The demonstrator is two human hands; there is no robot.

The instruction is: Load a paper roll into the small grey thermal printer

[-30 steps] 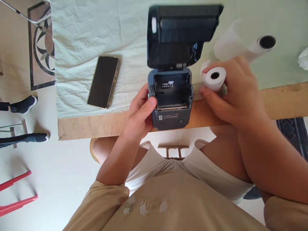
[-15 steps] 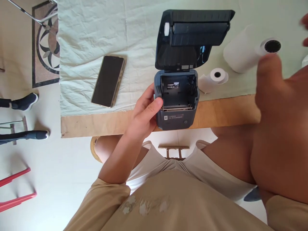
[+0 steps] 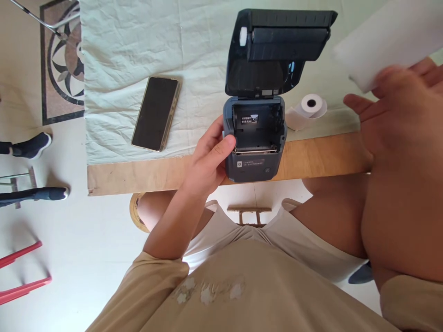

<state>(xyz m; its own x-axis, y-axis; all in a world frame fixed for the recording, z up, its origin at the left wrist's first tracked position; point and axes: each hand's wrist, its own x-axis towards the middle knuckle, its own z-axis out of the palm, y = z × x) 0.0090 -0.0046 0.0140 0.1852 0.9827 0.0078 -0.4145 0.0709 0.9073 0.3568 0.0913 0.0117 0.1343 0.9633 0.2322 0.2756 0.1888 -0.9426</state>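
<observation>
Green cloth point(image 3: 200, 50) tops the counter point(image 3: 318, 157), pale floor point(image 3: 93, 249) below; left fingers point(image 3: 223, 149) clamp the printer point(image 3: 252, 167), right fingers point(image 3: 386, 78) meet a blurred roll point(image 3: 391, 41), grip unclear!

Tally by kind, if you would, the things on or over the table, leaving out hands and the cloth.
Printer, lid open: 1
Phone: 1
Small white paper roll: 1
Larger white item at the right hand, too blurred to name surely: 1
Total: 4
</observation>
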